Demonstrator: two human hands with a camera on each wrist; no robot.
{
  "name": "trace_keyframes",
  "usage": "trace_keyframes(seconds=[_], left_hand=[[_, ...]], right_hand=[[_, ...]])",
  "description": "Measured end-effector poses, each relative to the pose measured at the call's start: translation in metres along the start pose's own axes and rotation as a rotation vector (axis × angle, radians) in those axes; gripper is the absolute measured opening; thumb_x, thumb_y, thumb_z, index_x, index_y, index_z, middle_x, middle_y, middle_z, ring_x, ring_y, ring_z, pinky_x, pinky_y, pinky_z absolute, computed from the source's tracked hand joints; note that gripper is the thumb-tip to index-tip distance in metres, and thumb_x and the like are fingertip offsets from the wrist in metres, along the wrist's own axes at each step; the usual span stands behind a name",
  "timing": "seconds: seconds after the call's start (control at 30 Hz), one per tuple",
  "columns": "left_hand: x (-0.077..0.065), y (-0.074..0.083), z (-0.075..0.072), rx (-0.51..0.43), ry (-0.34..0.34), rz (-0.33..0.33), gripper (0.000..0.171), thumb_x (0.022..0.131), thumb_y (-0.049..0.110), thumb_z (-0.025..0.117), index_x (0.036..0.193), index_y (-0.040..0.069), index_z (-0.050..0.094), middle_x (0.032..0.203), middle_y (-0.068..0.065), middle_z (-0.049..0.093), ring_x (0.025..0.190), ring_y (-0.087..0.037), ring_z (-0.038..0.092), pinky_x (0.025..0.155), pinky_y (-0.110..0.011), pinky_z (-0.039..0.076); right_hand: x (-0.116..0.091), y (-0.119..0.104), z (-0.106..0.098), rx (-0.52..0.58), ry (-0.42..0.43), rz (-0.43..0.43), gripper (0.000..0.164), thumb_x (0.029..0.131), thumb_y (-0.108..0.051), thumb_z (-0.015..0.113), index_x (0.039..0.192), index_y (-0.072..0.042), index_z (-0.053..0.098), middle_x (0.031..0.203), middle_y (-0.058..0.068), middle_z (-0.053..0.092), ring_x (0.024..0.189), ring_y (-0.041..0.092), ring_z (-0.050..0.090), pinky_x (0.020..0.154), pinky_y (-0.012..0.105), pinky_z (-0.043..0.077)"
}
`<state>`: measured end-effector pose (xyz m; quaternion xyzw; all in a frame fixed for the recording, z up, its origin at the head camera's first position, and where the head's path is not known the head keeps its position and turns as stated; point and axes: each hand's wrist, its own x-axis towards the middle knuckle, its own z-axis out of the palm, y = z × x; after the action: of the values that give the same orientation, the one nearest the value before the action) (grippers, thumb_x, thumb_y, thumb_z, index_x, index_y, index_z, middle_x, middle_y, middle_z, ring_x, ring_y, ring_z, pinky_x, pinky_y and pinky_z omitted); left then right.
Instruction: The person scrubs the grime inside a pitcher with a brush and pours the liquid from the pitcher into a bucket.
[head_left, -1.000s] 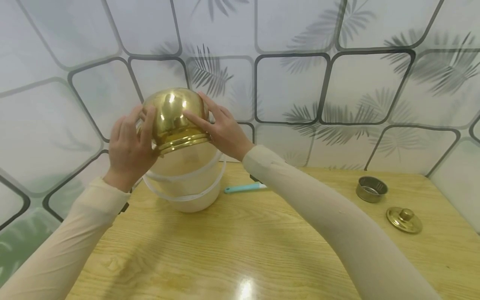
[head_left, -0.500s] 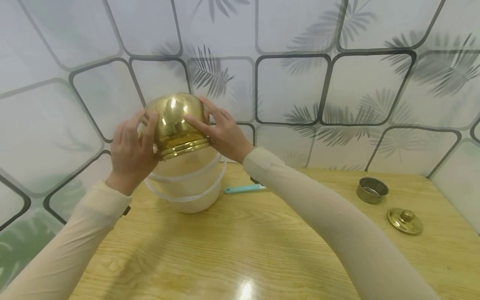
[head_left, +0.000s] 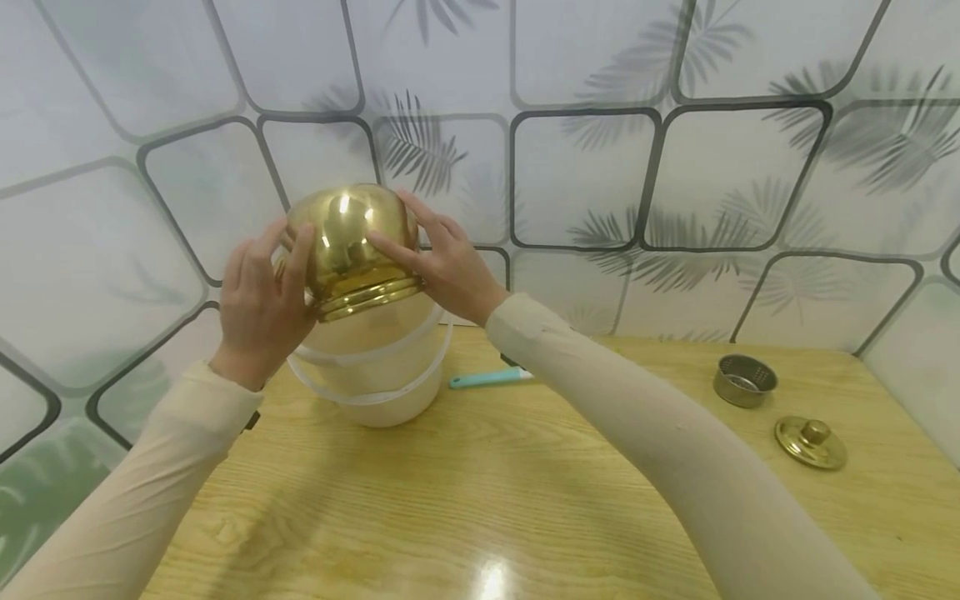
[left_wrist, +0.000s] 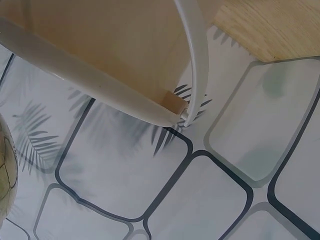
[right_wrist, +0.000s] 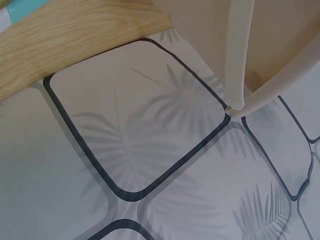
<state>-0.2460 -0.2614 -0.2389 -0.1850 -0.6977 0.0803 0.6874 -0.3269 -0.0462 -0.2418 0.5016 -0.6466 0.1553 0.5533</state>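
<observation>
A shiny gold-coloured round pot [head_left: 352,237] is held tilted above a white bucket [head_left: 382,383], its rounded side up and a ridged band along its lower edge. The pot's opening is hidden. My left hand [head_left: 262,308] grips the pot's left side. On the right side my right hand [head_left: 450,267] holds it, thumb across the front. The bucket's rim [left_wrist: 100,92] and handle [left_wrist: 197,60] fill the top of the left wrist view. In the right wrist view the bucket handle [right_wrist: 237,65] also shows; neither wrist view shows fingers.
On the wooden table [head_left: 465,492], a turquoise handle [head_left: 489,378] runs partly behind the right sleeve. A perforated metal cup [head_left: 744,381] and a gold-coloured lid with a knob [head_left: 812,442] lie to the right. A patterned wall [head_left: 585,175] rises close behind the bucket.
Both hands have lowered the gold pot slightly towards the bucket since a second ago. Over the last half second it has barely moved.
</observation>
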Motion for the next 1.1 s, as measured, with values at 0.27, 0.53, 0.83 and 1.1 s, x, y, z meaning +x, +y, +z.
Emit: trace_keyframes(seconds=[0.27,0.53,0.83,1.1], left_hand=[[0.004,-0.002,0.000,-0.013,0.003,0.007,0.055,0.082,0.020,0.063,0.132,0.016,0.040,0.118,-0.018,0.053,0.078,-0.035,0.052,0.079,-0.046,0.048],[0.008,-0.004,0.000,0.000,0.024,0.002,0.055,0.081,0.016,0.063,0.131,0.016,0.041,0.117,-0.017,0.053,0.082,-0.035,0.052,0.079,-0.047,0.048],[0.008,-0.004,-0.002,0.001,0.033,-0.014,0.052,0.080,0.019,0.063,0.128,0.014,0.043,0.117,-0.017,0.053,0.089,-0.034,0.053,0.083,-0.047,0.047],[0.005,-0.003,-0.002,0.004,0.052,-0.016,0.051,0.080,0.019,0.063,0.126,0.015,0.044,0.116,-0.016,0.054,0.090,-0.033,0.053,0.083,-0.047,0.048]], right_hand=[[0.003,0.001,0.001,0.024,0.013,0.003,0.077,0.083,0.000,0.059,0.138,-0.039,0.023,0.135,0.030,0.040,0.119,0.036,0.050,0.098,0.040,0.043],[0.009,0.000,-0.003,0.071,0.011,0.021,0.085,0.083,0.005,0.057,0.139,-0.044,0.014,0.137,0.030,0.039,0.113,0.039,0.052,0.098,0.043,0.043],[0.010,0.000,-0.007,0.092,-0.017,0.029,0.066,0.086,0.005,0.052,0.131,-0.037,0.029,0.139,0.029,0.038,0.114,0.041,0.051,0.100,0.044,0.042],[0.009,-0.002,-0.008,0.098,-0.031,0.026,0.045,0.089,0.003,0.050,0.122,-0.027,0.050,0.139,0.029,0.038,0.113,0.039,0.052,0.099,0.041,0.044]])
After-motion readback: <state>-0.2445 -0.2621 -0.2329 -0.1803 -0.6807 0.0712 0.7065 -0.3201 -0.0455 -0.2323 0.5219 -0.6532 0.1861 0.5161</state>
